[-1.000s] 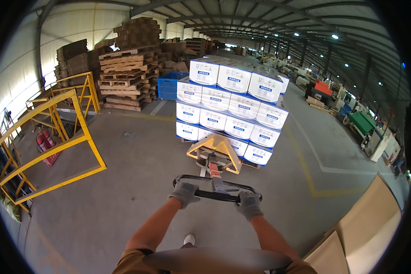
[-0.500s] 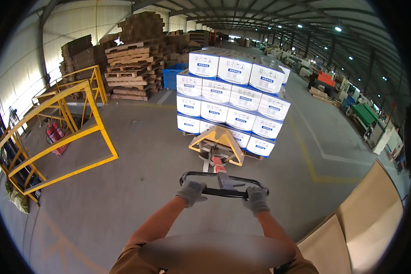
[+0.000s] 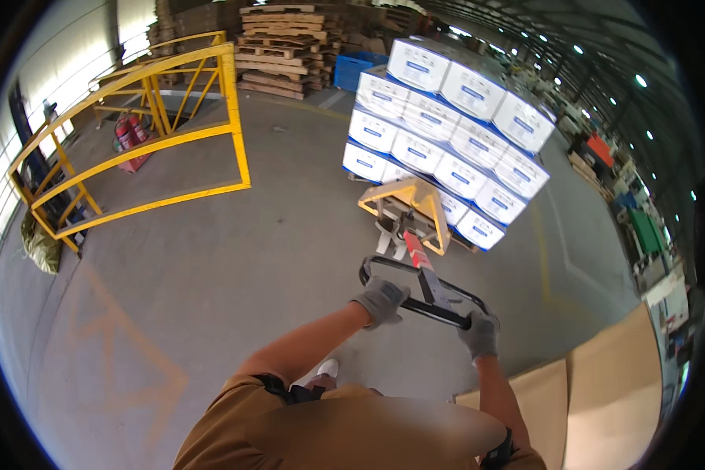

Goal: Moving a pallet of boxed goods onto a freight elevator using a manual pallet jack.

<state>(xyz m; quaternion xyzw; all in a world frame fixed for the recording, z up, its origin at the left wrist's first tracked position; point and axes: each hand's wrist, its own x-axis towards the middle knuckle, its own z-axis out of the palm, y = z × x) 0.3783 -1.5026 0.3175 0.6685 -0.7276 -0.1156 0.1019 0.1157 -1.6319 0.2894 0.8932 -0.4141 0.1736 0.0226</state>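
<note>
Both my hands wear grey gloves and grip the black loop handle (image 3: pixel 384 262) of a yellow pallet jack (image 3: pixel 417 196). My left hand (image 3: pixel 381 301) is closed round the left part of the near bar. On the right end of that bar, my right hand (image 3: pixel 480 335) is closed too. A red and grey shaft (image 3: pixel 418 251) joins the handle to the jack. Behind the jack's yellow frame stands a stack of white and blue cartons (image 3: pixel 446 133), several layers high, on a pallet that shows only at its lower edge.
Left is a yellow metal railing (image 3: pixel 239 133), with red fire extinguishers (image 3: pixel 130 133) behind it. Stacked wooden pallets (image 3: pixel 282 51) and a blue crate (image 3: pixel 356 70) are at the back. Brown cardboard sheets (image 3: pixel 611 384) stand close on my right. Machines line the far right.
The view has turned and tilted, so railing, cartons and jack appear farther right and higher. The handle is slanted now, its right end lower. My hands keep their grip; a white shoe has come into view.
</note>
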